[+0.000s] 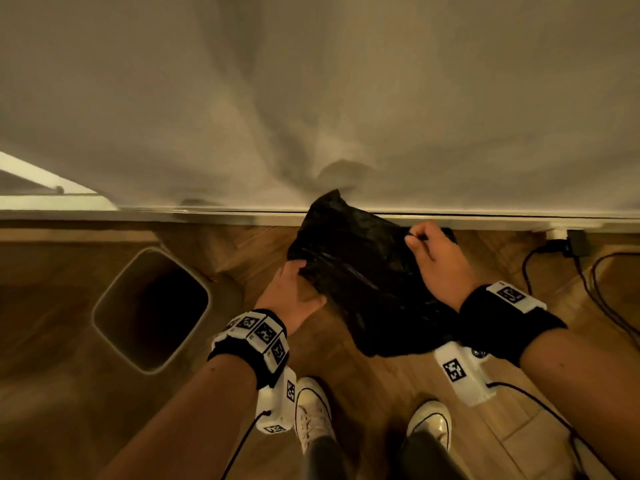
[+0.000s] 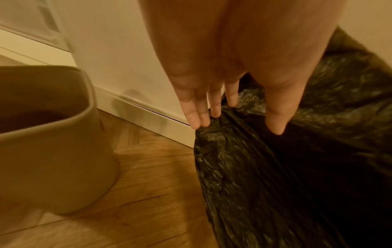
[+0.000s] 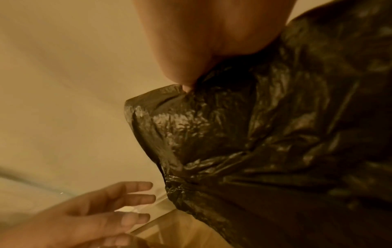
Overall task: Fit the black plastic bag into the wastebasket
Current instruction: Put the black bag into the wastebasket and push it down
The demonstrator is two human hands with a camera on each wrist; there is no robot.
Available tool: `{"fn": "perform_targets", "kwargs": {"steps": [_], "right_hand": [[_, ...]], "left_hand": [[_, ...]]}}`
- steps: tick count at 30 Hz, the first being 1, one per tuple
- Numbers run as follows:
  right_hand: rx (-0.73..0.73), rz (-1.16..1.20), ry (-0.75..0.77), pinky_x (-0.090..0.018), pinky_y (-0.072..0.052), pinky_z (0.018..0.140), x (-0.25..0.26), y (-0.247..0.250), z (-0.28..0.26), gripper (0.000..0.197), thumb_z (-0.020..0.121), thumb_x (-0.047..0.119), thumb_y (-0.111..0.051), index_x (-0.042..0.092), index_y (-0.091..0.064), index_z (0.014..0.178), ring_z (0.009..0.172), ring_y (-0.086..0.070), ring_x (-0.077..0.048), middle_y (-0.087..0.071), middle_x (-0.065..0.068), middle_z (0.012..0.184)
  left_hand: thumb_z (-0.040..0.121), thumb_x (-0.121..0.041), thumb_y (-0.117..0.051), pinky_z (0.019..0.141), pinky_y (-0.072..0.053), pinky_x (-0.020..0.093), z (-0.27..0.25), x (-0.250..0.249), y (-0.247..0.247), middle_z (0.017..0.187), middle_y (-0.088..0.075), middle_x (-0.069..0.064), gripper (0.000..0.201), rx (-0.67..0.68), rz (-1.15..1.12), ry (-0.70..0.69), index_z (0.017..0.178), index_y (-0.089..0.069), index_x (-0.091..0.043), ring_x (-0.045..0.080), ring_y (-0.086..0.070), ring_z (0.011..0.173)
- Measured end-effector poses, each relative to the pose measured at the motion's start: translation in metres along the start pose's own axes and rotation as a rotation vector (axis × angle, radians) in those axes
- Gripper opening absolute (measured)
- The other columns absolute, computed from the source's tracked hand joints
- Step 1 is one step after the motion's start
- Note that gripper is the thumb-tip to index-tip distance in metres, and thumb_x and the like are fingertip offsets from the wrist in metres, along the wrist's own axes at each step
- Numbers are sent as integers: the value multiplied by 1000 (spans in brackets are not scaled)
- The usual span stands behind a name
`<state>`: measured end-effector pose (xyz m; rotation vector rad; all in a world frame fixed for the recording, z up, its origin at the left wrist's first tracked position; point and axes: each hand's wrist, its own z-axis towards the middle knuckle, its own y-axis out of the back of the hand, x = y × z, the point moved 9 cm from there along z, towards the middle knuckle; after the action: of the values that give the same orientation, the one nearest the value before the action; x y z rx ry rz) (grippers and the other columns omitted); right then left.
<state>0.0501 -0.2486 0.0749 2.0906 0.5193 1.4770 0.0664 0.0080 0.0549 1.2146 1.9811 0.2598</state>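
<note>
A crumpled black plastic bag (image 1: pixel 360 268) hangs in the air in front of the white wall, between my two hands. My right hand (image 1: pixel 420 239) pinches its upper right edge, and the right wrist view shows the fingertips (image 3: pixel 186 87) nipped on the black plastic bag (image 3: pixel 254 134). My left hand (image 1: pixel 301 271) lies at the bag's left edge with straight fingers (image 2: pixel 199 120) and thumb touching the plastic, not curled round it. The beige wastebasket (image 1: pixel 104 299) stands open on the floor to the left of my left hand. In the left wrist view the wastebasket (image 2: pixel 53 167) is close by.
A white skirting board (image 1: pixel 242 216) runs along the wall behind the bag. Black cables and a plug (image 1: pixel 571 242) lie on the wooden floor at the right. My white shoes (image 1: pixel 311 407) stand just below the bag. A door frame (image 1: pixel 52 199) is at the far left.
</note>
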Motion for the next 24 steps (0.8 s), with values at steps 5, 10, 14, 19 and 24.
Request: {"fn": "perform_targets", "kwargs": {"steps": [5,10,14,19,24], "right_hand": [[64,111,50,-18,-35,56,65,7,1,15,100,27,-44,15,-48,91,57,-42,-4,-51,-1,69],[105,301,4,-20,-43,60,112,-17,1,19,100,24,-44,21,-52,82,65,-51,-6,-57,-2,75],[90,423,-49,-14,-45,54,148,-43,-6,22,100,21,-46,22,-53,78,57,-55,-2,-60,-4,73],[29,464,-100,-17,-46,61,191,-65,-16,25,100,21,-46,25,-56,76,58,-57,0,-62,8,68],[7,682,-166,-16,-53,60,239,-65,-34,22,100,24,-44,21,-57,84,66,-63,-5,-64,2,76]], "left_hand": [[79,-37,-72,103,-38,31,-33,30,21,142,-43,-3,75,-24,-239,105,140,-32,-27,17,-46,126],[81,-32,-72,100,-40,29,-60,70,39,137,-47,-2,70,-34,-348,158,139,-35,-24,19,-49,123],[82,-33,-71,106,-40,36,-73,111,62,141,-46,1,69,-13,-354,153,140,-35,-23,22,-48,125],[81,-47,-66,106,-39,34,-103,156,104,142,-47,0,70,-26,-356,135,139,-38,-22,19,-49,125],[69,-65,-67,109,-38,38,-134,197,152,151,-33,-1,95,-65,-462,192,146,-25,-26,22,-41,133]]}}
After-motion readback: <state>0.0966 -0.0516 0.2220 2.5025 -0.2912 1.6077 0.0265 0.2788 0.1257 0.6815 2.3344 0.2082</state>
